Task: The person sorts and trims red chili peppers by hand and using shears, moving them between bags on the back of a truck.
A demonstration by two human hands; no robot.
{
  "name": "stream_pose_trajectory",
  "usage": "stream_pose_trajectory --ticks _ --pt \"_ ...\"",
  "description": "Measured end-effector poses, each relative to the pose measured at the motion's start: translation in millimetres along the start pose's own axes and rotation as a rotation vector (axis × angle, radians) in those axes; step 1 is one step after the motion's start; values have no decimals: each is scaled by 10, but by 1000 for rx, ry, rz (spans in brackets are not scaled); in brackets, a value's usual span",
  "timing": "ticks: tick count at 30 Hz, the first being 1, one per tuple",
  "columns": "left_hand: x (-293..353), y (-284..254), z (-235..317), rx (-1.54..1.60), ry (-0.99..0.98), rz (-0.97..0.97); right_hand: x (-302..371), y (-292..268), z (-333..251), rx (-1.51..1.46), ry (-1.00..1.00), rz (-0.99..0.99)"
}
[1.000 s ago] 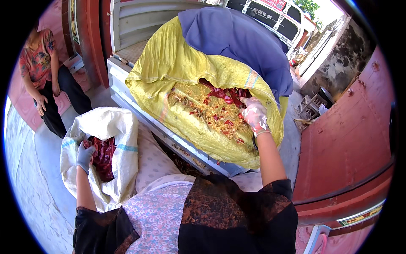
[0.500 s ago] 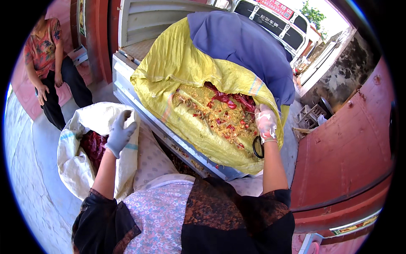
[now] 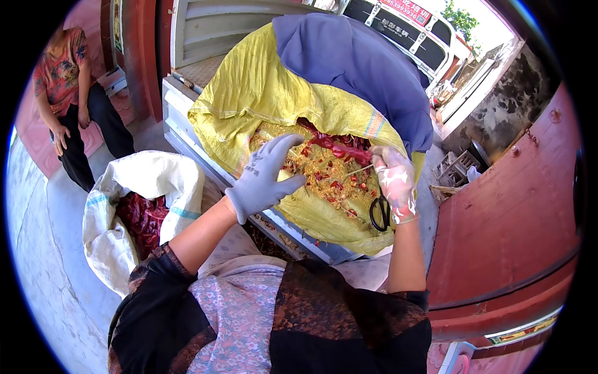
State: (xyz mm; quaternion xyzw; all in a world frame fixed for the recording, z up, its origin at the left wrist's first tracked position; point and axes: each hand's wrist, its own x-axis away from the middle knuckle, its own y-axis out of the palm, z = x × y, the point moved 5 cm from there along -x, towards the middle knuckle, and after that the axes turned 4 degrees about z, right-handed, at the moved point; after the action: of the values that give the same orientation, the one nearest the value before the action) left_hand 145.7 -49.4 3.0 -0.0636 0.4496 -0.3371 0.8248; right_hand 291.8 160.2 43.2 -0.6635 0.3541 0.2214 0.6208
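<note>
My left hand (image 3: 265, 177), in a grey glove, hovers over the near left part of the yellow woven sack (image 3: 243, 81), fingers and thumb spread with nothing between them. A pink-and-white patterned glove covers my right hand (image 3: 393, 177), whose fingers are closed on a dried red chili pepper (image 3: 342, 149) pointing left. From the same fingers a thin pale stalk-like piece sticks out; I cannot tell what it belongs to. Black loop handles (image 3: 379, 214), like those of scissors, hang beside my right wrist. Yellow seeds and red chili scraps (image 3: 330, 181) cover the sack below.
A white woven sack (image 3: 103, 230) filled with dark red chilies (image 3: 142, 218) stands at my left. The yellow sack lies on a truck bed (image 3: 180, 112), partly under a blue cloth (image 3: 361, 56). At the far left sits a person (image 3: 78, 100). A red metal door (image 3: 511, 212) is at right.
My left hand has swung right from above the white sack to the yellow sack. A chili pepper now shows in my right hand, which has turned slightly.
</note>
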Motion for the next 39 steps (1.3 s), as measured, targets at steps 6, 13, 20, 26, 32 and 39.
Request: stream_pose_trajectory --ticks 6,13,20,26,32,39 --pt "-101 290 97 280 -195 -244 71 -87 -842 107 -279 -178" --pt "29 589 -39 420 -265 -314 187 45 -938 -368 -69 -32" --pt "178 667 -154 633 -349 -370 427 264 -912 -438 90 39" --pt "188 571 -22 594 -315 -371 464 390 -895 -837 292 63" --pt "232 586 -38 412 -77 -257 656 711 -755 -1381 812 155" --pt "259 588 -21 305 16 -175 814 807 -732 -1485 908 131"
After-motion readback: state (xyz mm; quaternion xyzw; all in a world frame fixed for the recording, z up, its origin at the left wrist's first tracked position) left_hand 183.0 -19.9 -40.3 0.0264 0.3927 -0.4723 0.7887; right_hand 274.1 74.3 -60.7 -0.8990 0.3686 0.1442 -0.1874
